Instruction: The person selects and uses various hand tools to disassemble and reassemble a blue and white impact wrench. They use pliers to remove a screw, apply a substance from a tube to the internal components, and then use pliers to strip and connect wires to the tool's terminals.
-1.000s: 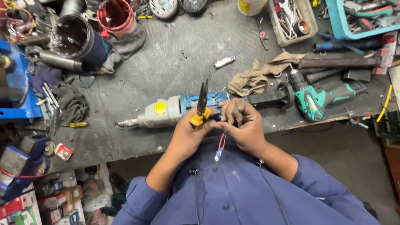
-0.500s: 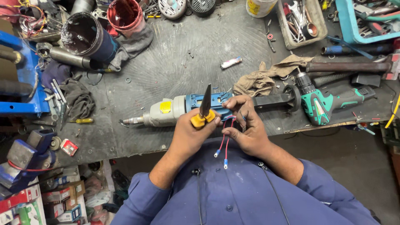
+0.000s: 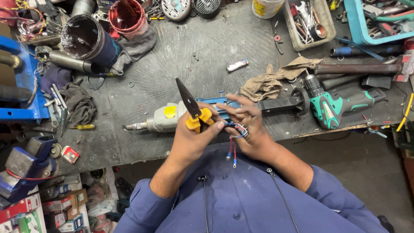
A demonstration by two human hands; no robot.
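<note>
At bench edge: your left hand (image 3: 189,140) grips yellow-handled pliers (image 3: 192,108), dark jaws tilted up-left.
Right hand (image 3: 250,129): pinches red and blue wires (image 3: 233,149), ends dangling.

Repair workshop: cluttered tool bench, seen from above.

Dark, grimy, scratched metal bench top (image 3: 207,56); green-and-black cordless drill (image 3: 340,105); grey-bodied power tool with blue casing (image 3: 166,117); beige plastic tray of wrenches and loose fittings (image 3: 308,21); turquoise plastic crate of hand tools (image 3: 379,19); blue bench vice (image 3: 19,86); stained red bucket (image 3: 127,16); oily brown rags (image 3: 276,80); yellow-handled screwdriver (image 3: 82,127); small boxes of parts below the bench (image 3: 39,209).
</note>
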